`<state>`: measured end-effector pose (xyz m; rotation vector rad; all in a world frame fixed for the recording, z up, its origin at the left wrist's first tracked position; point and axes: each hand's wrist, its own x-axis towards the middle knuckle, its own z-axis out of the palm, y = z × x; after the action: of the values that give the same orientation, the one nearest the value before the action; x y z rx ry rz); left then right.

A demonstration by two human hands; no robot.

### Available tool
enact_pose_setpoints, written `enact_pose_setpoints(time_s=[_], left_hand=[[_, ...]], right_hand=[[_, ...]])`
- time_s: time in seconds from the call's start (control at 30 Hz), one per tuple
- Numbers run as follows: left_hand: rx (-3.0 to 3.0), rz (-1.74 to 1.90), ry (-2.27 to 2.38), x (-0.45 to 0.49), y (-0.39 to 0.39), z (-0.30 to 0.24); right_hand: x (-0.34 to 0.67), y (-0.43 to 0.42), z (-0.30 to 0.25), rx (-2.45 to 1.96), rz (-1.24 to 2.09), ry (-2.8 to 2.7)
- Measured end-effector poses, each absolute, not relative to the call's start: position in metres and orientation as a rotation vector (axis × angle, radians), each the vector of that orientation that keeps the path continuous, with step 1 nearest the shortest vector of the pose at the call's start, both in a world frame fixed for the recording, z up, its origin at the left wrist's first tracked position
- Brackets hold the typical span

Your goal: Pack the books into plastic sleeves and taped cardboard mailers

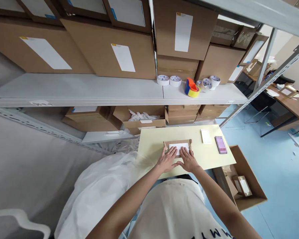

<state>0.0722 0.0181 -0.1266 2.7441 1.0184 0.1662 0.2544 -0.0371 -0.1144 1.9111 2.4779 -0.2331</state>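
The left hand [167, 160] and right hand [188, 160] were open, spread on the white rectangular label [178, 147] atop the brown cardboard package [178, 141], which lay on the pale-yellow rectangular tabletop [150, 141] left of a white rectangular card [205, 136].

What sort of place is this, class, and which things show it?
Probably a packing area in a stockroom: white-labelled cardboard boxes line a grey shelf, tape rolls sit in front of them, and the left hand and right hand rest on a small labelled package.
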Motion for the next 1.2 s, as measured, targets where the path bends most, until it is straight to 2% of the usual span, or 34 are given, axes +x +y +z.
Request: enact_pose_setpoints(time_s=[0.3, 0.47, 0.7, 0.97, 1.1, 1.2], left_hand=[[2.703, 0.107, 1.137, 0.058, 0.015, -0.122], [2.668, 0.138, 1.190, 0.053, 0.013, -0.114], [2.620, 0.171, 1.240, 0.058, 0.033, -0.103], [2.440, 0.248, 1.443, 0.060, 0.032, -0.111], [2.155, 0.329, 1.654, 0.061, 0.023, -0.121], [1.758, 0.360, 1.747, 0.068, 0.027, -0.126]], right_hand=[[0.269, -0.048, -0.101, 1.958, -0.324, 2.353], [0.279, -0.054, -0.100, 1.991, -0.253, 2.361], [0.275, -0.024, -0.098, 1.996, -0.274, 2.386], [0.285, -0.029, -0.122, 2.168, -0.321, 2.367], [0.292, -0.036, -0.137, 2.452, -0.541, 2.399], [0.294, -0.025, -0.139, 2.865, -0.870, 2.156]])
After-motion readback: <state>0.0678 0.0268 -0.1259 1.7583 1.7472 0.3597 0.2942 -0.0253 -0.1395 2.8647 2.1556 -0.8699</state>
